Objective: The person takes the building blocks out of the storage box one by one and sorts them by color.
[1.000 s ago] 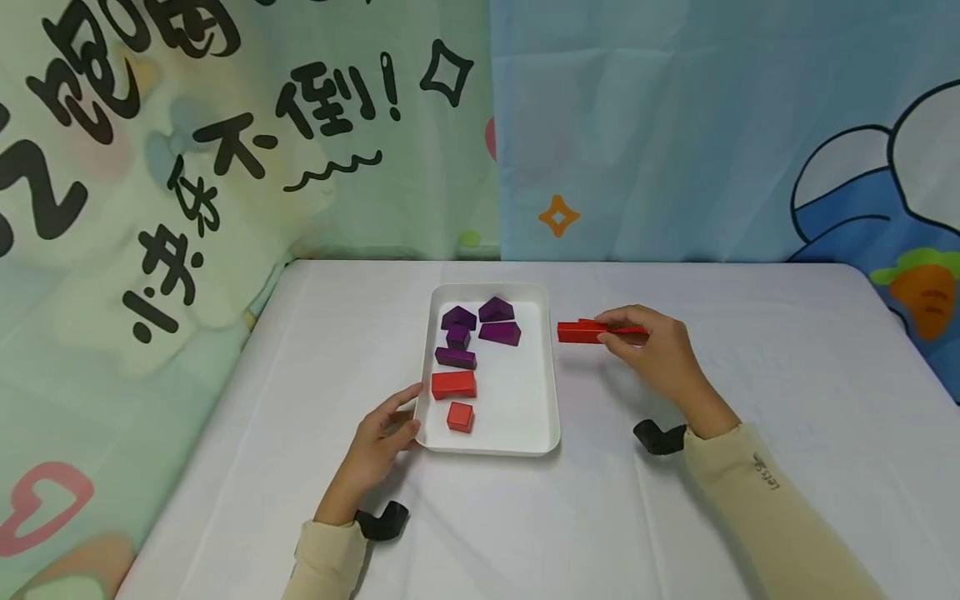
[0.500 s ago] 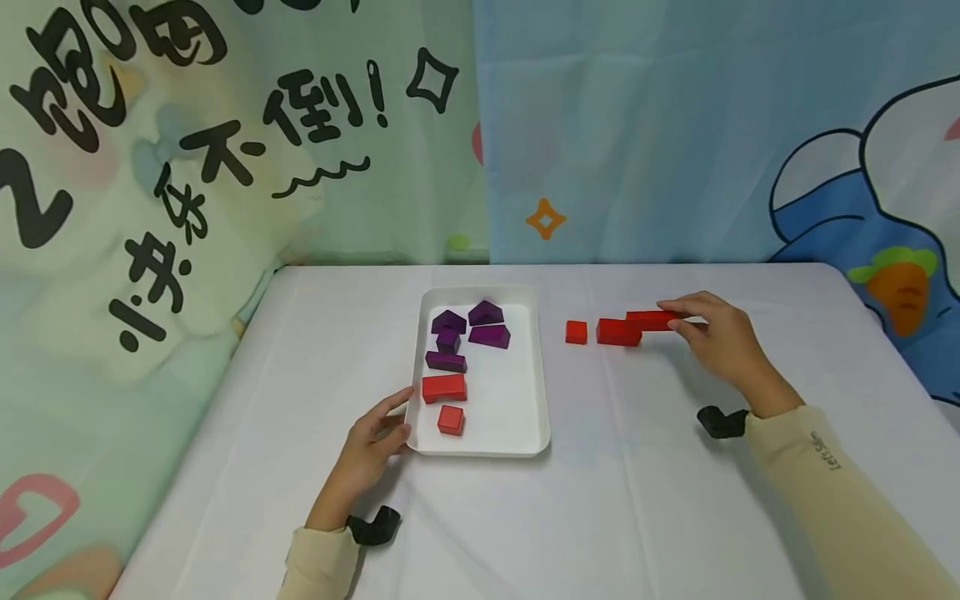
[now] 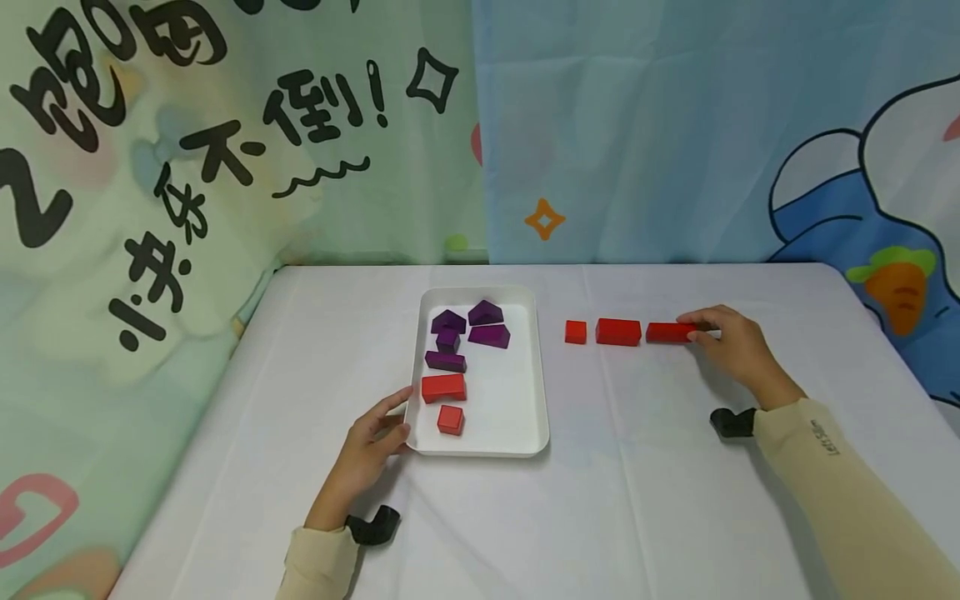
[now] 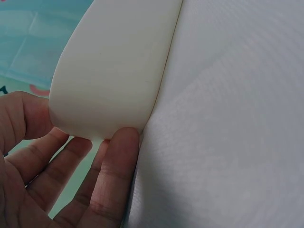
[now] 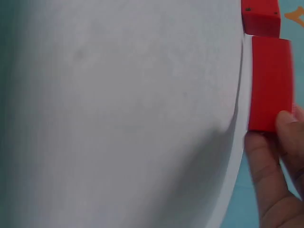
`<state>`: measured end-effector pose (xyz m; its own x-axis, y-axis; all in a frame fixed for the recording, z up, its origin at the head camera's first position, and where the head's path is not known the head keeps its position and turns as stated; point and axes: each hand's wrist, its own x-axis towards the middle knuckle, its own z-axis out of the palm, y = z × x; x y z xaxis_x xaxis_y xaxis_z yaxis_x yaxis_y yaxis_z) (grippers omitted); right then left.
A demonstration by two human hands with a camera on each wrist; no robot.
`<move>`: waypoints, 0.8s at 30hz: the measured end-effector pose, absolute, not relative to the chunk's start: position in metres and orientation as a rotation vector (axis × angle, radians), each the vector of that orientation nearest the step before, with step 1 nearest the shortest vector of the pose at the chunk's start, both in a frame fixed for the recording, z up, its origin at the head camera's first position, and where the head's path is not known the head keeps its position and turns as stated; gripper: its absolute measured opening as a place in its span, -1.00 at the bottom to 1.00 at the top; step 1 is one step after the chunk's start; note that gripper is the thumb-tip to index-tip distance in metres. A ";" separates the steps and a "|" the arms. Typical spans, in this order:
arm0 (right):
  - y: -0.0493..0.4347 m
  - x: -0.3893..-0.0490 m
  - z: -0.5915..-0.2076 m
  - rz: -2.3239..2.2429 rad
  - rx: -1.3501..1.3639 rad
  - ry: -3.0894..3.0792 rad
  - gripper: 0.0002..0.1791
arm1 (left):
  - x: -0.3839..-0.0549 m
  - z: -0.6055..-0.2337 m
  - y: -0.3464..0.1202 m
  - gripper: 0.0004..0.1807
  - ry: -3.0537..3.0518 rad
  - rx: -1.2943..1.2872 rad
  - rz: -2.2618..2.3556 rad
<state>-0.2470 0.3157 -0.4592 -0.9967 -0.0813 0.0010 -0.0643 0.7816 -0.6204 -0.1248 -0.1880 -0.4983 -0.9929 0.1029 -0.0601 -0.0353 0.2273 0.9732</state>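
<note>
On the table, my right hand pinches the right end of a flat red block, the last in a row. To its left lie a thicker red block and a small red cube. The right wrist view shows thumb and fingers at one end of the flat red block. My left hand holds the near-left edge of a white tray. Up close, its fingers lie against the tray's outer wall.
Inside the tray sit several purple blocks toward the far end, with a red block and a red cube nearer. A white cloth covers the table. Printed curtains hang behind it.
My right hand has moved right, leaving the red cube and thicker red block on the table. It has lowered the flat red block to the row's right end. My left hand stays at the tray.
</note>
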 end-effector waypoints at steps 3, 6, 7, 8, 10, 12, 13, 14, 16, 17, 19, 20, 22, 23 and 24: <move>0.317 -0.247 -0.462 -1.004 -0.113 2.931 -0.64 | -0.125 -0.498 -0.188 -0.43 2.369 0.069 1.884; 0.318 -0.247 -0.462 -0.968 -0.118 2.921 -0.62 | -0.125 -0.499 -0.189 -0.42 2.368 0.066 1.883; 0.319 -0.247 -0.461 -0.953 -0.119 2.915 -0.60 | -0.125 -0.499 -0.189 -0.43 2.367 0.070 1.885; 0.318 -0.246 -0.459 -0.937 -0.119 2.908 -0.58 | -0.125 -0.499 -0.189 -0.43 2.367 0.076 1.887; 0.318 -0.245 -0.454 -0.911 -0.125 2.904 -0.54 | -0.126 -0.499 -0.188 -0.43 2.367 0.079 1.886; 0.315 -0.241 -0.448 -0.893 -0.153 2.932 -0.52 | -0.127 -0.499 -0.188 -0.43 2.368 0.085 1.884; 0.311 -0.239 -0.445 -0.898 -0.174 2.953 -0.53 | -0.127 -0.499 -0.188 -0.43 2.369 0.086 1.882; 0.307 -0.237 -0.441 -0.903 -0.194 2.973 -0.53 | -0.127 -0.499 -0.188 -0.42 2.370 0.080 1.880; 0.296 -0.231 -0.436 -0.925 -0.256 3.020 -0.56 | -0.127 -0.499 -0.188 -0.42 2.370 0.075 1.882; 0.289 -0.227 -0.433 -0.943 -0.274 3.034 -0.58 | -0.127 -0.499 -0.188 -0.42 2.371 0.072 1.883; 0.272 -0.219 -0.427 -0.996 -0.297 3.042 -0.59 | -0.126 -0.499 -0.188 -0.43 2.372 0.076 1.886; 0.264 -0.214 -0.425 -1.028 -0.302 3.037 -0.59 | -0.126 -0.498 -0.188 -0.43 2.372 0.083 1.889; 0.246 -0.205 -0.422 -1.114 -0.330 3.023 -0.60 | -0.125 -0.497 -0.188 -0.43 2.371 0.090 1.890; 0.237 -0.201 -0.421 -1.167 -0.339 3.012 -0.61 | -0.124 -0.497 -0.187 -0.43 2.371 0.097 1.892; 0.229 -0.197 -0.420 -1.221 -0.353 2.996 -0.61 | -0.124 -0.496 -0.187 -0.44 2.369 0.102 1.894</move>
